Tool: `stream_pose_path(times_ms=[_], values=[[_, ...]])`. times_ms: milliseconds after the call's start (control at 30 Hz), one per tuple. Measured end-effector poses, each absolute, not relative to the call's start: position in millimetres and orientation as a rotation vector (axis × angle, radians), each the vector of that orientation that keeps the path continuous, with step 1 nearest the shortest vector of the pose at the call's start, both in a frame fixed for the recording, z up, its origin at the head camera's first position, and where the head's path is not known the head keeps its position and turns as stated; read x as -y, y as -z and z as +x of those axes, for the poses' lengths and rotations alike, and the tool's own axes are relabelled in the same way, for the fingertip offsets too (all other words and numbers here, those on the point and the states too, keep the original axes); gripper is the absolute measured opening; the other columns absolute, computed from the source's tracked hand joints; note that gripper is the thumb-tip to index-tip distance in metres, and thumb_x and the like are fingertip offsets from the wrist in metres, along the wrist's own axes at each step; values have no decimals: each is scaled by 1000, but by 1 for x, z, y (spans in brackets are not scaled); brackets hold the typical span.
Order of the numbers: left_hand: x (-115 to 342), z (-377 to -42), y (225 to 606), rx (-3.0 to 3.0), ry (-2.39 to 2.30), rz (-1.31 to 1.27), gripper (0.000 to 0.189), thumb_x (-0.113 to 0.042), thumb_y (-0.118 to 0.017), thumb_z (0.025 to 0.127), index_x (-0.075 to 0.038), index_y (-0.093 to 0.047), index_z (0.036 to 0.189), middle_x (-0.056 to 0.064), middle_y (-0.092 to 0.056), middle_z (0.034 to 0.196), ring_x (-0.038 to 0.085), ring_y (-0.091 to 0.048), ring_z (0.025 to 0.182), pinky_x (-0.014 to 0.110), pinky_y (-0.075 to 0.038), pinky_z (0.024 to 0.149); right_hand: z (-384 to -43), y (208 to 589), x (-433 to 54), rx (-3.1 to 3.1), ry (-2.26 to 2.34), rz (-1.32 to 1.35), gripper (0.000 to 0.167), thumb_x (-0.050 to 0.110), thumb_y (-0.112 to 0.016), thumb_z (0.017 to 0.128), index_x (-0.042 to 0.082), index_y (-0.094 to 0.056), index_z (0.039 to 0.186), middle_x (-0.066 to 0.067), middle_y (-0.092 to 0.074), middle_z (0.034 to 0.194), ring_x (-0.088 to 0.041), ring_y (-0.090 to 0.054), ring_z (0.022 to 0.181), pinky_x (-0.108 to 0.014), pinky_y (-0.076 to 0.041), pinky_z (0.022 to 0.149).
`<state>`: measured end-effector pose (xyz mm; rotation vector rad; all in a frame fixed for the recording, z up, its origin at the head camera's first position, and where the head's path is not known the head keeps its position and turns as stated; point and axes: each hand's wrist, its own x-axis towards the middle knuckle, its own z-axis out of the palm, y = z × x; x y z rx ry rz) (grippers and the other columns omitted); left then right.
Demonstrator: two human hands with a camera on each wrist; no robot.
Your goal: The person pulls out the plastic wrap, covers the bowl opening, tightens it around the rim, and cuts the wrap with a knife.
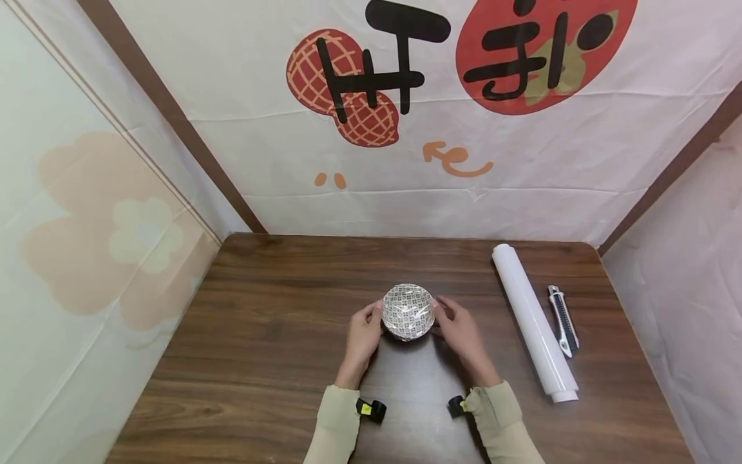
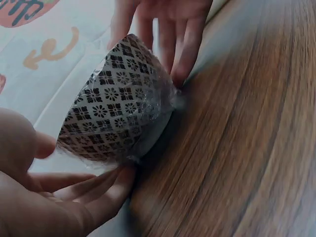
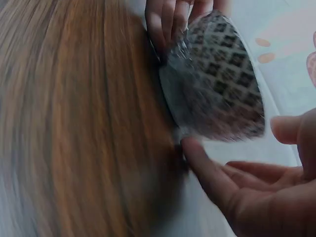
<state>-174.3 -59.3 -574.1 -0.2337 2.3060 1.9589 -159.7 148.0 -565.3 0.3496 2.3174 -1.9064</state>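
A small bowl [image 1: 408,312] with a dark-and-white floral lattice pattern stands upright near the middle of the table, wrapped in clear cling film. The film looks wrinkled on its wall [image 2: 108,103] and bunched near the base. At the bowl's left side, my left hand [image 1: 364,335] holds it, thumb by the rim and fingers low at the base. Opposite it, my right hand [image 1: 460,328] has its thumb close to the rim and a fingertip at the bunched film low down. The right wrist view is blurred, so exact contact there is hard to see.
A long white roll of film [image 1: 534,322] lies slanted on the right side of the brown wooden table [image 1: 261,361]. Just right of it is a box cutter [image 1: 563,321]. Printed cloth walls [image 1: 371,206] stand along the back and both sides.
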Motion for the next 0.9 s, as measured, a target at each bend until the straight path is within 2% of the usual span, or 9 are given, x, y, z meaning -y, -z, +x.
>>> stream_pose_path(times_ms=[33, 100, 233, 300, 433, 567, 700, 833, 900], values=[[58, -174, 574, -2313, -1944, -234, 39, -28, -53, 111, -1, -71, 132, 9, -71, 94, 12, -60, 76, 23, -50, 69, -161, 568, -146, -2264, 1949, 367, 54, 31, -59, 109, -3, -52, 151, -28, -65, 139, -25, -76, 99, -34, -65, 82], [55, -173, 574, -2359, -1910, -211, 37, -27, -51, 112, -3, -74, 127, 6, -72, 94, 10, -62, 82, 25, -53, 74, -163, 572, -144, -2197, 2004, 391, 50, 29, -56, 110, -3, -55, 149, -28, -66, 138, -19, -74, 97, -33, -65, 80], [49, -175, 571, -2530, -1778, -167, 39, -23, -48, 112, -1, -79, 104, 8, -72, 92, 13, -61, 86, 34, -55, 79, -162, 577, -141, -2086, 2107, 415, 47, 24, -53, 111, -6, -55, 147, -29, -65, 136, -12, -69, 96, -29, -64, 79], [47, -177, 568, -2592, -1721, -158, 42, -21, -48, 111, 3, -73, 87, 8, -65, 82, 15, -55, 77, 33, -50, 71, -161, 577, -140, -2026, 2167, 416, 46, 20, -53, 111, -9, -54, 146, -31, -63, 136, -12, -70, 95, -29, -64, 79], [45, -182, 564, -2630, -1696, -214, 43, -18, -53, 109, 6, -67, 76, 2, -51, 70, 13, -45, 67, 28, -39, 61, -158, 577, -140, -1961, 2223, 423, 43, 13, -53, 110, -12, -54, 144, -33, -62, 138, -13, -72, 92, -31, -65, 78], [47, -184, 563, -2615, -1717, -274, 38, -18, -59, 106, 5, -73, 78, 0, -53, 66, 13, -49, 67, 27, -41, 62, -156, 576, -139, -1961, 2237, 435, 43, 12, -55, 109, -13, -54, 144, -34, -62, 137, -14, -73, 93, -32, -65, 77], [49, -184, 563, -2633, -1706, -320, 29, -22, -65, 103, -4, -83, 90, 3, -68, 75, 12, -55, 71, 27, -45, 65, -152, 574, -140, -1952, 2235, 446, 41, 9, -57, 107, -13, -56, 142, -34, -66, 132, -19, -75, 93, -34, -66, 78], [51, -184, 562, -2636, -1694, -303, 24, -27, -68, 102, -11, -86, 101, 6, -78, 89, 14, -66, 81, 31, -54, 73, -147, 570, -143, -1953, 2183, 440, 39, 4, -60, 104, -14, -58, 138, -35, -70, 124, -22, -77, 89, -40, -66, 82], [51, -186, 564, -2595, -1732, -249, 25, -27, -67, 103, -11, -83, 113, 9, -81, 105, 18, -72, 95, 34, -58, 81, -145, 565, -149, -2001, 2090, 411, 40, 5, -64, 102, -14, -58, 136, -34, -71, 120, -23, -77, 88, -43, -66, 84]])
